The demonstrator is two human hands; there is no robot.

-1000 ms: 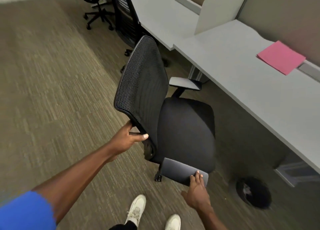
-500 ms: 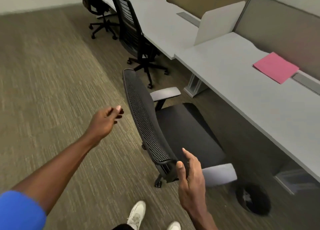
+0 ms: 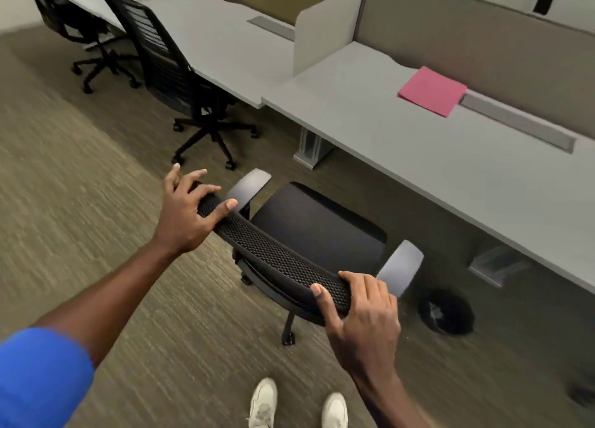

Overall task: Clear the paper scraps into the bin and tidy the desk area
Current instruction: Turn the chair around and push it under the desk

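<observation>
A black mesh-backed office chair [image 3: 318, 228] with grey armrests stands in front of the grey desk [image 3: 402, 144], its seat facing the desk. My left hand [image 3: 186, 211] grips the left end of the backrest's top edge. My right hand [image 3: 360, 311] grips the right end of the same edge. A round black bin [image 3: 446, 311] sits on the carpet under the desk's edge, right of the chair, with pale scraps inside. A pink paper folder [image 3: 431, 91] lies on the desk near the partition.
Two more black chairs [image 3: 174, 70] stand at the neighbouring desk to the far left. Grey desk legs [image 3: 310, 147] and a low foot [image 3: 495, 263] sit under the desk. My white shoes [image 3: 264, 405] are on the carpet behind the chair.
The chair has been turned so its back faces me and its seat faces the desk. My left hand, free a moment ago, now holds the backrest; my right hand shifted along its top edge.
</observation>
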